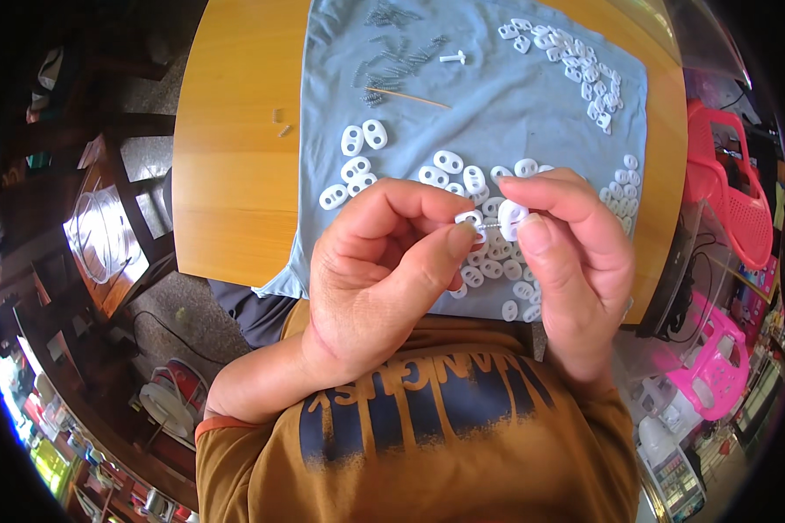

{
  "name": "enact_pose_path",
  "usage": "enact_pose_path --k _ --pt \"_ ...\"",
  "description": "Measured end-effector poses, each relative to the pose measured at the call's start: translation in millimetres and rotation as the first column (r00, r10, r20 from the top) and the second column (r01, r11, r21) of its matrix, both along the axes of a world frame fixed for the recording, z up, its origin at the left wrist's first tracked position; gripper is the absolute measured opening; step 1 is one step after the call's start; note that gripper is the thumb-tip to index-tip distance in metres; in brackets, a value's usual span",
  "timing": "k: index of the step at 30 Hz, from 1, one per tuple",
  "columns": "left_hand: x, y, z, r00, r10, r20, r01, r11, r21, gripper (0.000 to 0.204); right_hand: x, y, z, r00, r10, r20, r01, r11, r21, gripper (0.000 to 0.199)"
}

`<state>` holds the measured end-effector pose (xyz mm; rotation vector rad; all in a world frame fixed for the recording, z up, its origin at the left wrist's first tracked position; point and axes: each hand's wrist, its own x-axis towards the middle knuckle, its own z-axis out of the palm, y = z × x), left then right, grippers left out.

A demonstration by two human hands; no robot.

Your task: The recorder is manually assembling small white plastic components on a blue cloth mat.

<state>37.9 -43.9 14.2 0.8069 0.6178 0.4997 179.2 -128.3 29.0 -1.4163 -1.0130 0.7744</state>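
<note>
My left hand (366, 275) pinches a small white plastic piece with holes (472, 220) between thumb and forefinger. My right hand (580, 244) grips a rounded white plastic piece (512, 218) in the same way. A thin metal coil spring (491, 226) bridges the short gap between the two pieces. Under and around my fingers lie several white two-holed oval pieces (498, 248), partly hidden by the hands. More of these two-holed ovals (351, 139) rest on the cloth, left of the main heap.
A light blue cloth (506, 109) covers part of the wooden table (235, 166). Loose springs (401, 65), a thin wooden stick (410, 98) and a white T-shaped piece (453, 58) lie at the back. Small white pieces (584, 74) cluster back right. Beside the table stands a red plastic chair (737, 192).
</note>
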Motion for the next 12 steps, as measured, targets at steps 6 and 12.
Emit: enact_pose_path --k 6,12 --pt "1.4 -3.6 -2.0 0.999 0.027 -0.024 -0.026 0.999 0.023 0.015 -1.0 0.0 -3.7 0.956 -0.047 0.29 0.033 0.998 0.051 0.022" --pt "-1.2 -5.8 -5.4 1.0 -0.004 -0.006 0.005 0.993 0.12 0.017 -3.3 0.2 -4.6 0.894 -0.053 0.446 0.023 0.997 0.073 0.025"
